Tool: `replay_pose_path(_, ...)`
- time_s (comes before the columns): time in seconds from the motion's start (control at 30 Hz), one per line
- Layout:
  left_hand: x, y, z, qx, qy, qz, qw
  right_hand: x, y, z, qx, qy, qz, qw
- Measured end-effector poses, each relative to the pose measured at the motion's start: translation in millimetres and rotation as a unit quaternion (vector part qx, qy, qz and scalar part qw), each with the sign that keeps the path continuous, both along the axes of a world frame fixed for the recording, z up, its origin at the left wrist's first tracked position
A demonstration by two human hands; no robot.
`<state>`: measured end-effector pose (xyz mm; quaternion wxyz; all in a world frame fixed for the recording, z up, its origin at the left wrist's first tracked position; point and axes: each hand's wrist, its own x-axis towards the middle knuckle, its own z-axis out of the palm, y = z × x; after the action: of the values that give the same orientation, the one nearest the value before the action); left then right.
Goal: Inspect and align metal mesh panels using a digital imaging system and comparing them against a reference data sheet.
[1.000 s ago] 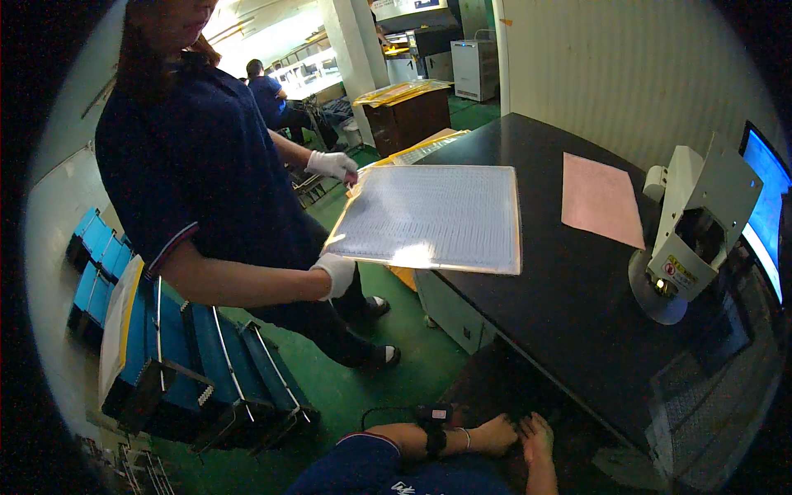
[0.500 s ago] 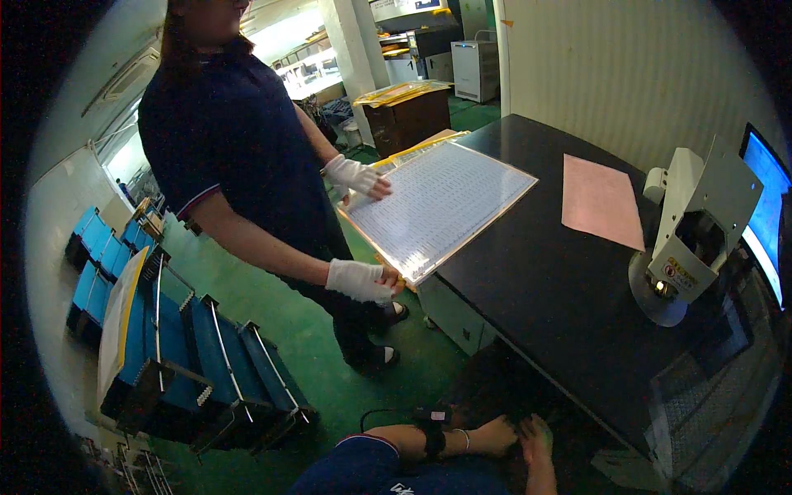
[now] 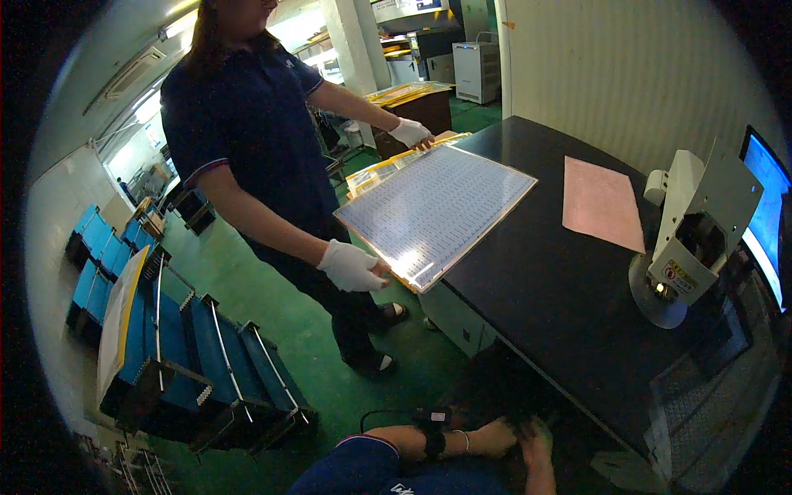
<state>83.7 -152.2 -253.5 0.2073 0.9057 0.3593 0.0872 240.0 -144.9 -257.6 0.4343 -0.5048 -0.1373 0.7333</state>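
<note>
Both my hands are close together at the lower edge, beside the black table (image 3: 528, 272). My left hand (image 3: 497, 437) reaches in from the left, with a bracelet and a dark strap on its arm; its fingers are lost in shadow. My right hand (image 3: 538, 445) is blurred by motion, and whether its fingers hold anything does not show. Across from me, a co-worker in white fingerless gloves has one hand (image 3: 353, 266) at the near corner of a framed sheet (image 3: 437, 210) with rows of small marks. The co-worker's other hand (image 3: 412, 134) is at its far edge.
A pink sheet (image 3: 602, 204) lies on the table, next to a white device (image 3: 693, 239) with a round base. At the right stands a lit monitor (image 3: 766, 214). Blue racks (image 3: 186, 346) with metal rods fill the left side. Yellow-edged sheets (image 3: 379, 175) lie under the framed sheet.
The co-worker has straightened and shifted right, one gloved hand moving to the framed sheet's far edge. The sheet's near-left side has turned slightly. My hands stay in nearly the same place, the right one now blurred.
</note>
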Motion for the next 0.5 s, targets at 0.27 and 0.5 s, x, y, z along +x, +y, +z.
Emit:
replay_pose_path(0.27, -1, -4, -28, 0.029, -0.015, 0.011, 0.999, -1, -4, -4, 0.024, 0.01, 0.002, 1.0)
replay_pose_path(0.5, -7, -5, 35, -0.013, 0.003, 0.017, 1.0, -2, 0, 5, 0.006, 0.001, 0.002, 1.0)
